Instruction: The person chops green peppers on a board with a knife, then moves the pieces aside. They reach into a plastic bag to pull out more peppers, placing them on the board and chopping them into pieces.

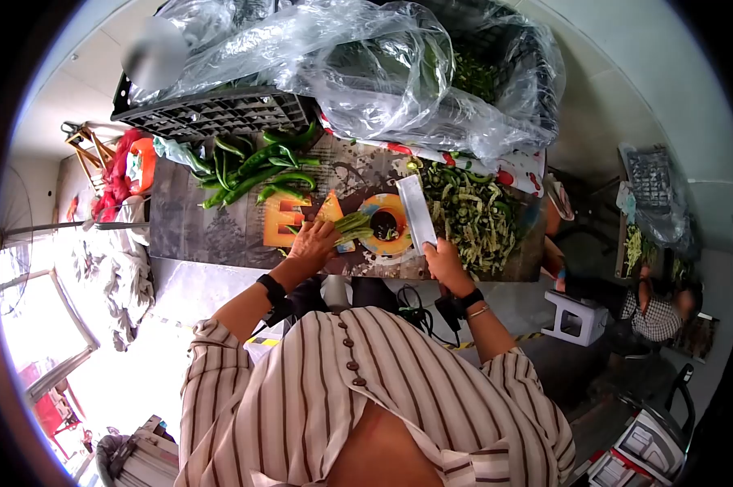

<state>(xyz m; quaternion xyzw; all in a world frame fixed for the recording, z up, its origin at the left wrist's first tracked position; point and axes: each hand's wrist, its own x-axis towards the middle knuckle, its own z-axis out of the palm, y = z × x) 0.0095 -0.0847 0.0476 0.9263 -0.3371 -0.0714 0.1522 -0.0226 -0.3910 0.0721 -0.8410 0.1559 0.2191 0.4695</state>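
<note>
left hand: we see it [313,243] with fingers curled together, pressing down on the pepper bunch [355,226]
pepper bunch: lies on the table [189,231] just in front of us, tips toward the blade; we count maybe three or four, too tight to be sure
right hand: it [447,264] has its fingers wrapped shut round the handle of the cleaver [416,213], blade just right of the bunch
done: we judge a good share is sliced; one cut pile [473,217] sits right of the cleaver
left: whole peppers [257,172] lie far left, roughly a dozen by our count, so we'd call it about half done
count: two hands, one cleaver, one cut pile
far: one crate [220,112] and one plastic bag [399,73] with more greens, amount unclear
</note>
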